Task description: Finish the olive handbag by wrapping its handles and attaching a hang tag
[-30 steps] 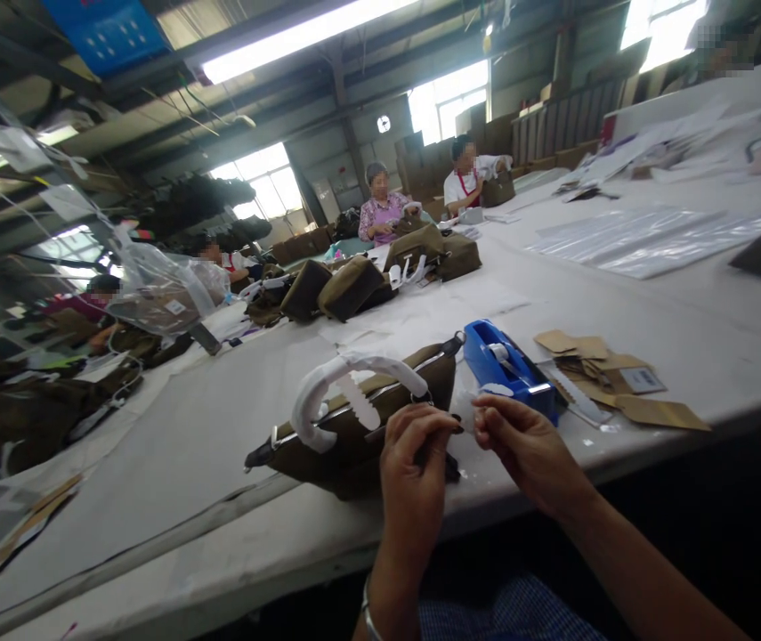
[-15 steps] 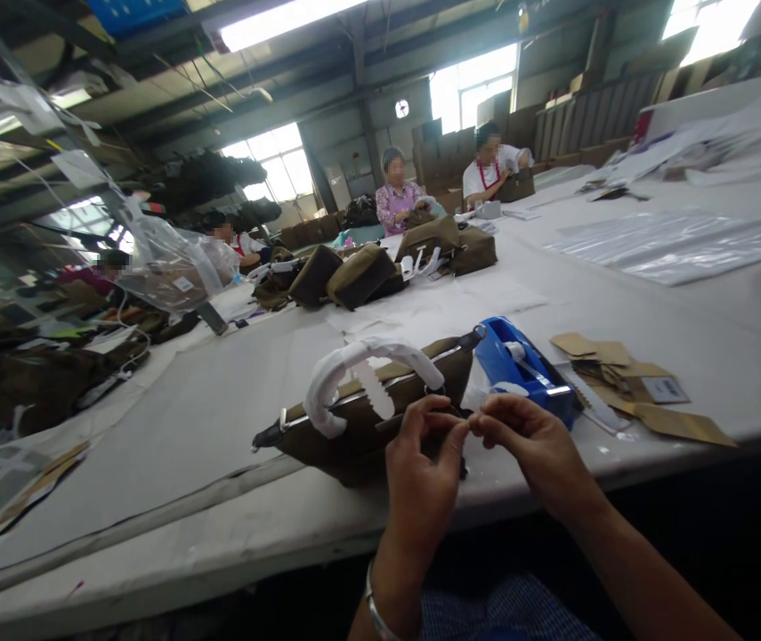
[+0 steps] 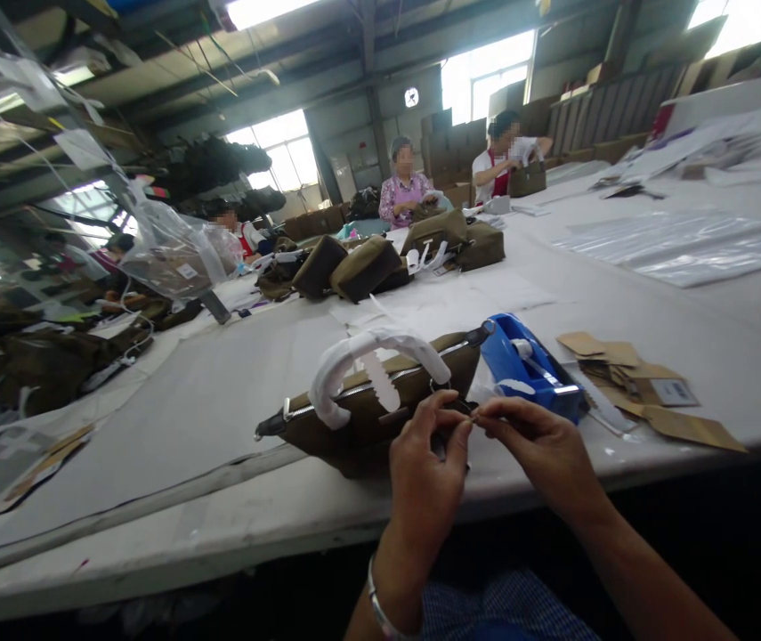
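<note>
Olive-brown fabric handbag (image 3: 360, 423) lies by the table's (image 3: 206, 392) front edge, its curved handle (image 3: 380, 349) already wrapped white, while the fingers of my left hand (image 3: 426, 485) and right hand (image 3: 544, 450) pinch its small dark pull (image 3: 461, 408), seemingly still bare, beside the blue tape dispenser (image 3: 530, 365).

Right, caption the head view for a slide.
Left hand and right hand pinch at a bag beside a tape dispenser.
</note>
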Motion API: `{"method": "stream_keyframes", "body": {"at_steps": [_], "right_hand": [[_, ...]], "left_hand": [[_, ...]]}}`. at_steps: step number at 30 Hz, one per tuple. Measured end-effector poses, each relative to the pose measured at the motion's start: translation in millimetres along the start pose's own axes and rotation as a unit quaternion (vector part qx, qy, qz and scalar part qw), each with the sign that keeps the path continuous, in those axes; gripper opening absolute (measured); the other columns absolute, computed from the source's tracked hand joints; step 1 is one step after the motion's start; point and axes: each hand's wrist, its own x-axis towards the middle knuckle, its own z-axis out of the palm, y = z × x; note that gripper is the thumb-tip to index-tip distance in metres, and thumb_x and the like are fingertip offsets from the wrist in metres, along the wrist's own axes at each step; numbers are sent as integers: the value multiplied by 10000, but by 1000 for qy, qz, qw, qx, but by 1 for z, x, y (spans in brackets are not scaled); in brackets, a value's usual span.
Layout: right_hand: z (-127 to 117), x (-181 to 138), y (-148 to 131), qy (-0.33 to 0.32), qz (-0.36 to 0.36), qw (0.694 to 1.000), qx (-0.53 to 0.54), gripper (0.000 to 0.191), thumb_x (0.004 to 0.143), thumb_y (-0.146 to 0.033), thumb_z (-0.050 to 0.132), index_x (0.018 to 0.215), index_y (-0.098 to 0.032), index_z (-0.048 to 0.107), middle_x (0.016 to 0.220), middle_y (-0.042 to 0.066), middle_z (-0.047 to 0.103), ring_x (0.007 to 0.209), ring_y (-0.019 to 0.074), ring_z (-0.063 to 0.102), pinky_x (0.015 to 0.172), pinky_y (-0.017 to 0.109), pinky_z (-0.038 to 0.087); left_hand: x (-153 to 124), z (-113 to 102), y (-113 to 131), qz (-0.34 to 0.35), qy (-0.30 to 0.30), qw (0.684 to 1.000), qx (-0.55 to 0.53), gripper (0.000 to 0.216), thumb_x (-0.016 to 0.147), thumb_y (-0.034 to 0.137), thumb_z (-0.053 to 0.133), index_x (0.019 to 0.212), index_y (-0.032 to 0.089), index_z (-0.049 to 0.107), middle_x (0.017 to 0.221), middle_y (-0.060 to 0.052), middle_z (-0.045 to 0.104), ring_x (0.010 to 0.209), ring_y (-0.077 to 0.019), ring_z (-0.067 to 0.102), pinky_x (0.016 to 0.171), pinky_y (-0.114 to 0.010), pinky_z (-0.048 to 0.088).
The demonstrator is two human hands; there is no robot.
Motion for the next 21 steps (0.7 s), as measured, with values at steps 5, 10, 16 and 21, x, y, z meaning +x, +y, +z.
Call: {"method": "stream_keyframes", "body": {"at_steps": [5, 10, 16, 21], "right_hand": [[0, -1, -2, -9, -8, 1000, -27, 214, 771, -448, 824, 844, -247, 812, 871, 34, 789, 808, 222, 734, 773, 308, 603], [0, -1, -9, -33, -36, 997, -66, 208, 835, -470, 772, 841, -265, 804, 882, 34, 778, 851, 241, 720, 791, 335, 592], [3, -3, -10, -36, -78, 992, -95, 181, 900, -435, 719, 837, -283, 795, 888, 24, 761, 836, 229, 708, 803, 343, 566], [0, 0, -7, -38, -87, 991, -95, 134, 901, -411, 733, 889, -295, 798, 914, 10, 774, 872, 218, 719, 847, 332, 574]], "left_hand": [[0, -1, 0, 7, 1, 1000, 13, 370, 915, 149, 722, 1229, 316, 622, 974, 66, 790, 981, -178, 742, 964, -327, 519], [-3, -1, 0, 18, 3, 1000, 23, 364, 915, 122, 700, 1224, 304, 644, 965, 47, 786, 983, -184, 737, 970, -326, 521], [-3, 7, 1, 23, 41, 999, -11, 272, 883, 52, 684, 1068, 250, 707, 917, 21, 767, 871, -154, 730, 868, -264, 554], [-3, 9, -9, 19, 42, 999, -19, 169, 906, 119, 696, 1009, 249, 730, 959, 11, 776, 918, -162, 732, 882, -260, 556]]}}
